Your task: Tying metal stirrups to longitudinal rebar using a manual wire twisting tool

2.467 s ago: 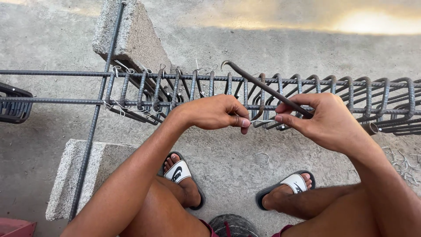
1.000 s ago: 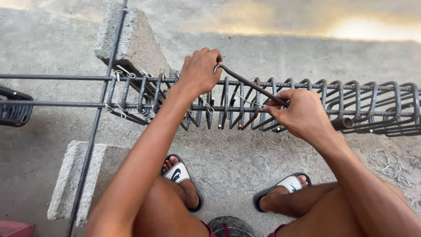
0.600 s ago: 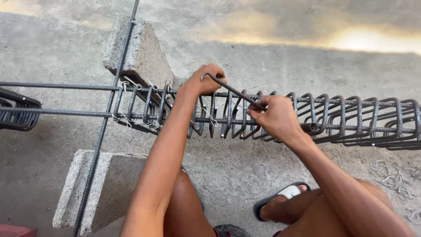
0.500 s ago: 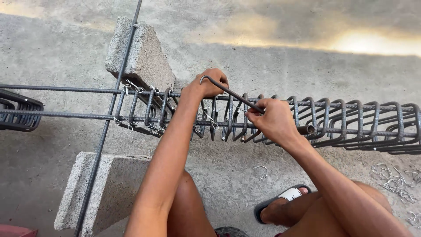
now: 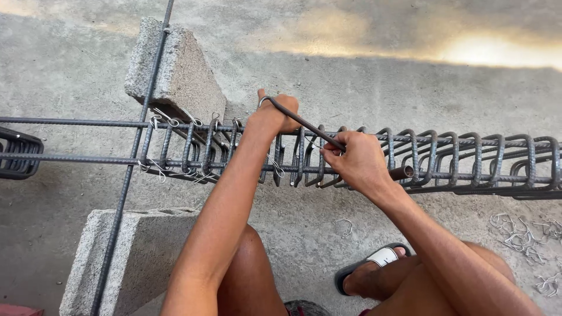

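- My left hand [image 5: 275, 116] is clenched over the top bar of the rebar cage [image 5: 351, 158], pinning a stirrup against the bar so the joint stays put under the hook.
- My right hand [image 5: 358, 161] is closed around the shaft of the tying hook [image 5: 304, 124], low near its handle end; the bent tip reaches up to my left fist, right at the joint.
- The cage lies across two concrete blocks [image 5: 175, 70], so it sits off the ground and I can reach under the bars.
- A single long rebar [image 5: 132, 169] crosses both blocks, under the cage's left end.
- Stirrups left of my hands carry twisted wire ties [image 5: 164, 117]; those toward the right end look bare.
- Loose wire ties [image 5: 521, 237] lie on the concrete floor [image 5: 351, 76] by my right knee, near my sandal [image 5: 374, 260], within easy reach.
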